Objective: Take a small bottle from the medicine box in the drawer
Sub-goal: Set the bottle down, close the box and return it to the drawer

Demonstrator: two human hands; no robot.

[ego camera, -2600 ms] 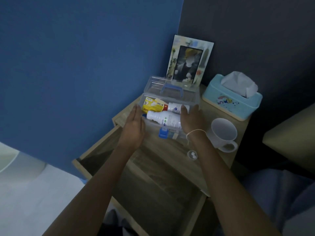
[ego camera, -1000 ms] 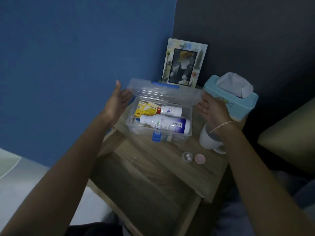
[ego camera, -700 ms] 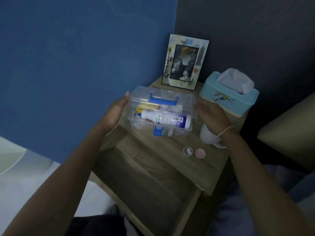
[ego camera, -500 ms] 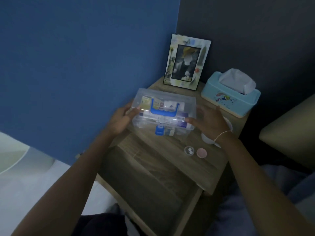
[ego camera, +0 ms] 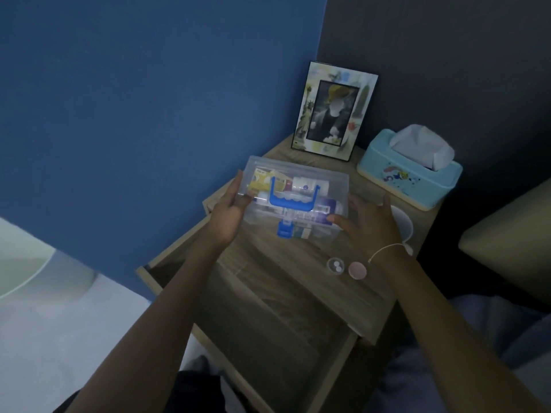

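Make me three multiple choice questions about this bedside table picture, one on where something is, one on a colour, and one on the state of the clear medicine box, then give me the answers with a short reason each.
1. Where does the medicine box sit?
A. On the nightstand top
B. Inside the open drawer
C. On the floor

2. What colour is the box's handle?
A. Red
B. Blue
C. White

3. What state is the box's lid in?
A. Standing open
B. Removed and laid aside
C. Lowered over the box

Answers:
1. A: the box rests on the wooden top in front of the photo frame, above the drawer.
2. B: the handle on the clear lid is plainly blue.
3. C: the lid lies flat over the contents, the left hand touching one end and the right hand at the other.
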